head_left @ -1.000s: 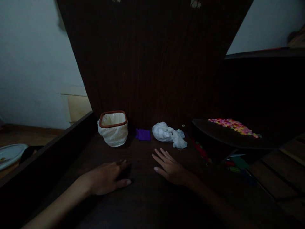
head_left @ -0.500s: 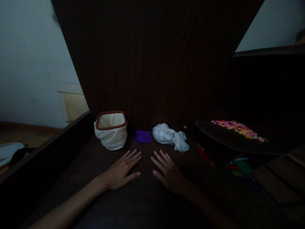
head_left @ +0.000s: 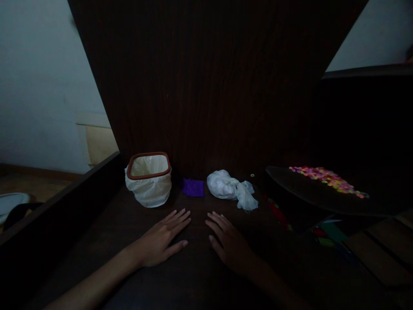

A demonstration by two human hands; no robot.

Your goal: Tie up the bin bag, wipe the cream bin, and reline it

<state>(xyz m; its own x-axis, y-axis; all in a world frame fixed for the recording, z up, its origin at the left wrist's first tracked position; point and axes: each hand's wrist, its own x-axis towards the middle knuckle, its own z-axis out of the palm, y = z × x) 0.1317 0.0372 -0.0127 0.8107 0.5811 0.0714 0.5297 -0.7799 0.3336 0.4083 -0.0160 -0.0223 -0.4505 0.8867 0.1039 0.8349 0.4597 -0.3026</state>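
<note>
My left hand (head_left: 161, 240) lies palm down on the dark wooden surface (head_left: 180, 284), fingers stretched out, holding nothing. Opposite it, my right hand (head_left: 227, 243) rests the same way, open and with nothing in it. Beyond the left hand stands a small bin (head_left: 150, 187) with a brown rim and a white plastic liner folded over its outside. A folded purple cloth or bag (head_left: 193, 188) lies to the right of the bin. Beyond my right hand sits a knotted white plastic bag (head_left: 222, 185), bulging at its left end. What is inside it cannot be made out.
A tall dark panel (head_left: 206, 86) rises behind these things, and a raised dark edge (head_left: 64, 206) runs along the left. At right, a curved dark shelf (head_left: 290, 185) carries a string of pink and yellow flowers (head_left: 329, 178). The light is dim.
Both hands have drawn slightly back toward me, and their fingers lie closer together. The bin, purple item and white bag sit a little lower in view as the camera shifts slightly.
</note>
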